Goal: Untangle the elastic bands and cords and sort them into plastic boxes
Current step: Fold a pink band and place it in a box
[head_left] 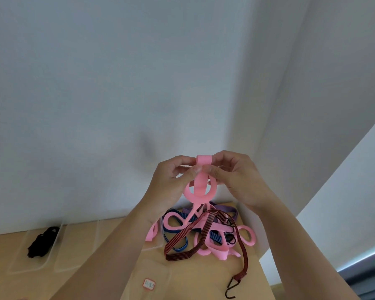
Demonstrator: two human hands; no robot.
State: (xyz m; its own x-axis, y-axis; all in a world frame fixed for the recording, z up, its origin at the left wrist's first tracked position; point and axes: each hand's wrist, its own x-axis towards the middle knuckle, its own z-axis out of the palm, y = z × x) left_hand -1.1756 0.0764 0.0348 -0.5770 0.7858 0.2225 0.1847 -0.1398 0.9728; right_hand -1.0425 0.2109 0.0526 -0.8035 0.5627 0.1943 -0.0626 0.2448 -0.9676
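Pink elastic band (198, 184), raised above the table (193, 282) and pinched at its upper fold by the left hand (169, 182) and the right hand (234, 180), fingers and thumbs curled round it. Its lower end trails into the tangle (217, 228) below, where pink, blue and purple bands lie crossed with a red-and-black hooked cord (182, 236).

Progress, as judged: early. One clear plastic box (17, 263) at the left holds a black bundle (42, 241); the neighbouring box (78, 252) appears to hold nothing, and most pieces remain knotted together.

Surface: pale wood, set against a plain white wall (117, 83).
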